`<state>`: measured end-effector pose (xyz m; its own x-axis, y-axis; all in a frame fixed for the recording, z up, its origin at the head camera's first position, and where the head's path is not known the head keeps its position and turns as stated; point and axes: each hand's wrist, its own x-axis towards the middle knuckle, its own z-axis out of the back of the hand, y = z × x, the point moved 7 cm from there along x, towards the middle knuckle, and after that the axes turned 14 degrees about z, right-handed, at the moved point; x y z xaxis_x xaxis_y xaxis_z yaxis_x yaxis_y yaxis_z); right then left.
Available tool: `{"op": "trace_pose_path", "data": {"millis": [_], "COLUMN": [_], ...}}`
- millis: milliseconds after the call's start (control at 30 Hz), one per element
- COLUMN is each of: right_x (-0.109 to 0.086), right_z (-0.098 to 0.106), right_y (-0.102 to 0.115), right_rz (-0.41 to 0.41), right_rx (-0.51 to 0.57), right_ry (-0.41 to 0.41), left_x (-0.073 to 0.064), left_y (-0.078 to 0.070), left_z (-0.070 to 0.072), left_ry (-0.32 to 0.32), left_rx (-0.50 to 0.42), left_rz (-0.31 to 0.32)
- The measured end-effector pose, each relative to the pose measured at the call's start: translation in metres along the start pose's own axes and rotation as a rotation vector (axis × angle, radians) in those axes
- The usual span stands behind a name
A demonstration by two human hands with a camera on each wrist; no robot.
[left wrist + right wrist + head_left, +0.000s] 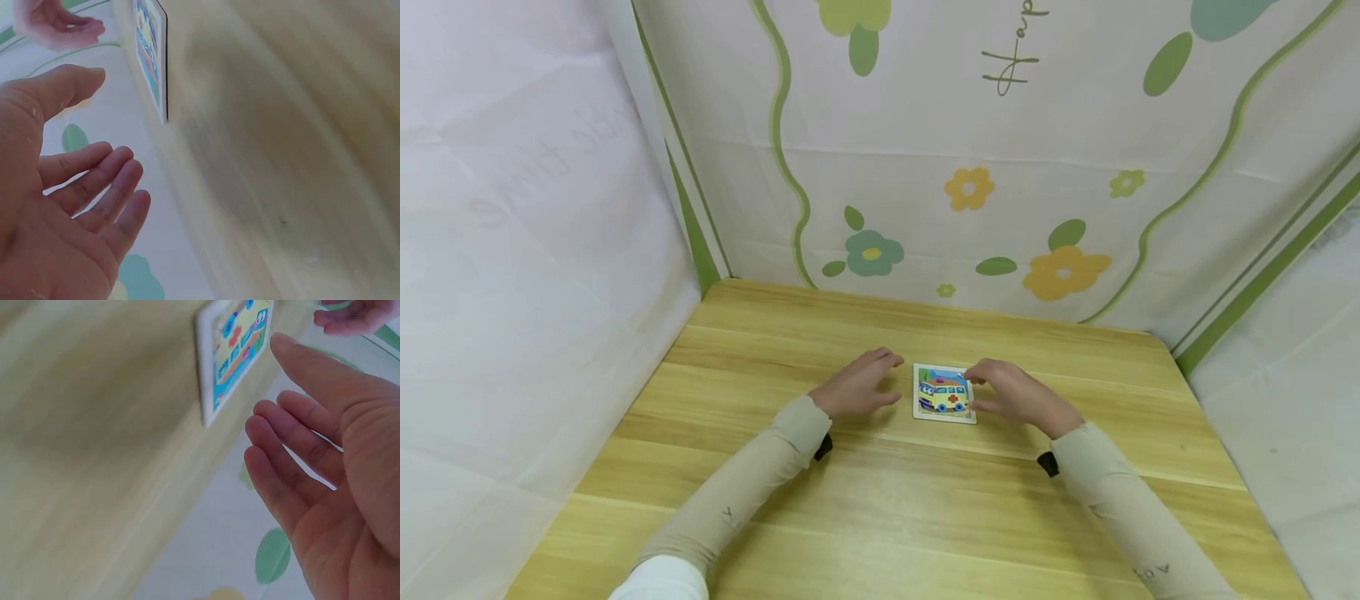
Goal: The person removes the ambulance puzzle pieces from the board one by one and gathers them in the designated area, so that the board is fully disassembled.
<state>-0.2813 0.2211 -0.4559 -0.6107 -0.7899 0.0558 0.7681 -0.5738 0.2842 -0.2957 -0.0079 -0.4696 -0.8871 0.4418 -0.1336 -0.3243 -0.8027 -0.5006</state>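
A small square picture puzzle (944, 393) with a white border lies flat on the wooden table; its picture is a yellow ambulance with a red cross. To its left, my left hand (860, 385) hovers with thumb and fingers apart and nothing between them. On the other side my right hand (1011, 392) is close to the puzzle's right edge, its fingertips overlapping that edge in the head view. From the right wrist view, the fingers (294, 444) are loosely bent and hold nothing, a little apart from the puzzle (234, 350). The left palm (69, 244) is bare too.
The wood-grain table (880, 508) ends at a white cloth backdrop (910, 192) printed with flowers and leaves. Further white cloth walls (527, 250) stand at the left and right sides. Black bands (823, 447) show at the wrists.
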Motion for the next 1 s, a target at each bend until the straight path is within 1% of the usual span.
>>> {"op": "trace_pose_path", "data": {"millis": [100, 200, 367, 500, 633, 733, 1000], "right_x": [0.018, 0.034, 0.055, 0.067, 0.074, 0.077, 0.079], "right_z": [-0.001, -0.001, -0.009, -0.017, -0.024, -0.028, -0.032], "right_y": [-0.002, -0.003, -0.008, -0.012, -0.016, -0.018, -0.019], "right_rz": [0.013, 0.014, 0.015, -0.009, -0.042, -0.056, -0.064], "right_rx": [0.033, 0.063, 0.082, 0.108, 0.136, 0.161, 0.154], "right_ry": [0.026, 0.041, 0.055, 0.052, 0.036, 0.025, 0.025], "left_x": [0.014, 0.027, 0.040, 0.045, 0.048, 0.050, 0.055], "left_y": [-0.002, -0.003, -0.006, -0.006, -0.006, -0.006, -0.008], "left_z": [0.000, -0.002, -0.007, -0.012, -0.015, -0.018, -0.025], "left_ry": [0.019, 0.021, 0.045, 0.057, 0.051, 0.048, 0.040], "left_rx": [0.005, 0.018, 0.004, -0.010, -0.038, -0.061, -0.098], "left_rz": [0.003, -0.006, -0.016, -0.010, -0.015, -0.024, -0.016]}}
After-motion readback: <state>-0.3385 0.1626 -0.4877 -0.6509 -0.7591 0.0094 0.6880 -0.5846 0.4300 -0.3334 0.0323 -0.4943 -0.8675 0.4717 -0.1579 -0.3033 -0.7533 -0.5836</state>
